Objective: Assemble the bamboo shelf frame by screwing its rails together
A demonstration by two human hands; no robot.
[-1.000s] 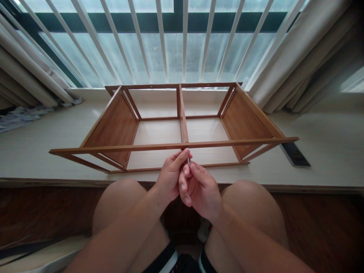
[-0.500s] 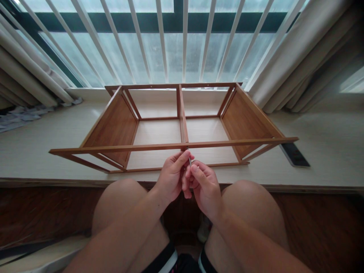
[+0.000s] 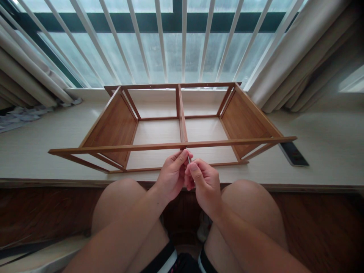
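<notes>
A wooden frame with side panels and a middle divider lies in front of me. Just below the middle of its near rail, my left hand is closed, thumb and fingers pinching the upper part of a thin metal rod that looks like a hex key. The tip of the rod points up at the rail where the divider meets it; the exact contact is too small to tell. My right hand is closed around the lower end of the hex key, its fingers hiding that end.
The frame stands on a pale ledge under a barred window. A dark phone-like slab lies by the frame's right corner. Curtains hang left and right. My knees are close to the ledge's front edge.
My right hand's fingers have curled in more tightly and shifted slightly at the lower end of the hex key. The left hand and the frame stay nearly in place.
</notes>
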